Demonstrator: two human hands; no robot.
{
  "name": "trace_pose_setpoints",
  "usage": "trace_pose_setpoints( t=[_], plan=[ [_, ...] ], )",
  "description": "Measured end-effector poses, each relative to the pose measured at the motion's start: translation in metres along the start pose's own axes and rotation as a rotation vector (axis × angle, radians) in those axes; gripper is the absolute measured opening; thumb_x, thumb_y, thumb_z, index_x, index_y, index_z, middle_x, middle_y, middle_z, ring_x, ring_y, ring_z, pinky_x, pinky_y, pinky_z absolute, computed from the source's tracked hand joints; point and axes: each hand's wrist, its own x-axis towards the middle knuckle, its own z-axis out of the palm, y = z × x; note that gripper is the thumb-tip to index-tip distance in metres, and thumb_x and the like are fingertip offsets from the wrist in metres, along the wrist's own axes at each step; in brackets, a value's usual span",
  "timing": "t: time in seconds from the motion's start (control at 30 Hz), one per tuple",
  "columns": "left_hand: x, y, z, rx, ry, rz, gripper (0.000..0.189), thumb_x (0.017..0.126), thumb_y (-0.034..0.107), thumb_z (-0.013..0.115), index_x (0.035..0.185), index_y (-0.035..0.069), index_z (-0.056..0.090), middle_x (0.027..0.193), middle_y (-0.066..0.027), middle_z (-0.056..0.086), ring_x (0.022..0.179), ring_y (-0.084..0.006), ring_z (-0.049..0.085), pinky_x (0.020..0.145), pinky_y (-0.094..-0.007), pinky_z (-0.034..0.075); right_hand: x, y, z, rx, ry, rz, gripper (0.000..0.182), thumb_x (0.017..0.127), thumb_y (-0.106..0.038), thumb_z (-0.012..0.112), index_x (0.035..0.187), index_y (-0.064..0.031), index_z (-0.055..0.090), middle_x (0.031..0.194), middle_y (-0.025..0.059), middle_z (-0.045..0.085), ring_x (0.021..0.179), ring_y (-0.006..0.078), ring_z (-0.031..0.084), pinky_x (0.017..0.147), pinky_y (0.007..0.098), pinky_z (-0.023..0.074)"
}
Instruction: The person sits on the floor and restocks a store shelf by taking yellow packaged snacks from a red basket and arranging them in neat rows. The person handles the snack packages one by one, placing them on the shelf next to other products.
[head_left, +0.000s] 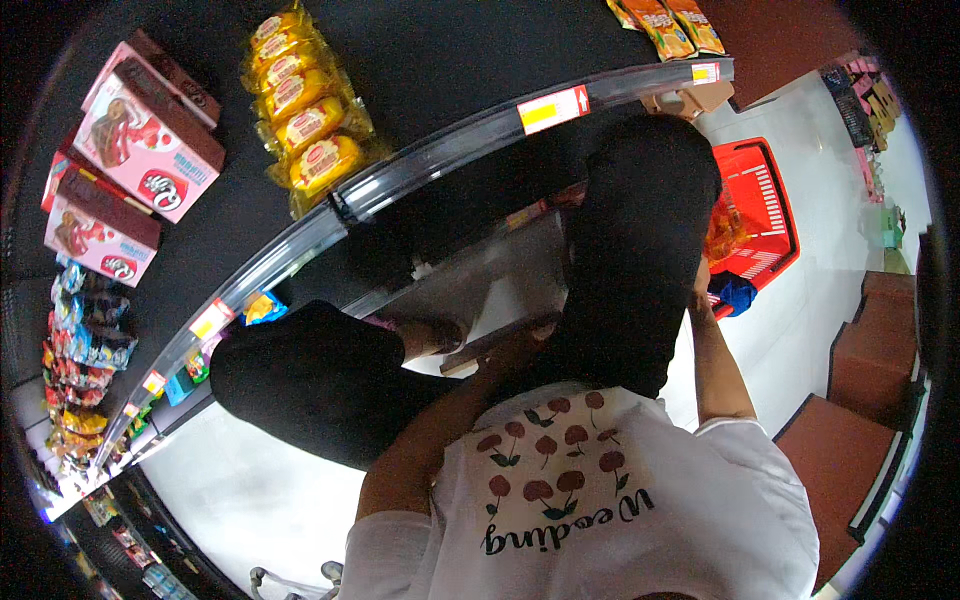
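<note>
Black-trousered knees are bent before a black shelf (450, 45). My left forearm reaches between the thighs; my left hand (541, 331) is dim and mostly hidden there, its fingers unclear. My right arm runs beside the right thigh, and my right hand (703, 279) is largely behind the knee, next to a red plastic shopping basket (780, 202). Inside the basket lies an orange see-through package (727, 225); a dark blue item (735, 294) is at its near edge. On the shelf stand a row of yellow wrapped snack cakes (307, 120) and pink snack boxes (150, 142).
A curved clear price rail (450, 150) edges the shelf above the knees. Orange snack packets (667, 30) lie at the upper right. More packaged snacks (90, 322) line the far left. Brown steplike blocks (840, 450) stand on the pale floor at right.
</note>
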Motion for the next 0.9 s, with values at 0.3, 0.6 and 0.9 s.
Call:
trace_pose_setpoints(
  t=[0.3, 0.6, 0.9],
  plan=[
    [-0.018, 0.001, -0.001, -0.118, -0.102, -0.088, 0.024, 0.089, 0.015, 0.062, 0.108, 0.001, 0.064, 0.103, -0.0216, 0.066, 0.092, -0.0375, 0.065, 0.077, -0.0449, 0.053, -0.035, 0.011, -0.032, 0.031, -0.108, 0.075, 0.035, 0.095, -0.034, 0.051, 0.099, -0.0024, 0.063, 0.09, 0.023, 0.069, 0.085, 0.0384, 0.067, 0.074, 0.0492, 0.0499],
    [0.01, 0.036, 0.008, -0.208, -0.142, -0.083, 0.023, 0.089, 0.015, 0.062, 0.107, 0.001, 0.065, 0.101, -0.0212, 0.067, 0.09, -0.0374, 0.065, 0.076, -0.0446, 0.053, -0.027, 0.001, -0.032, 0.044, -0.174, 0.097, 0.033, 0.095, -0.034, 0.052, 0.109, -0.0067, 0.063, 0.097, 0.021, 0.069, 0.088, 0.0365, 0.067, 0.075, 0.0478, 0.0503],
    [0.04, 0.038, 0.034, -0.115, -0.043, -0.124, 0.023, 0.088, 0.016, 0.061, 0.106, 0.001, 0.065, 0.099, -0.0208, 0.068, 0.089, -0.0374, 0.066, 0.074, -0.0443, 0.053, -0.031, 0.002, -0.009, 0.158, -0.201, 0.015, 0.034, 0.094, -0.034, 0.054, 0.119, -0.011, 0.063, 0.103, 0.0191, 0.07, 0.091, 0.0346, 0.067, 0.077, 0.0465, 0.0507]
  ],
)
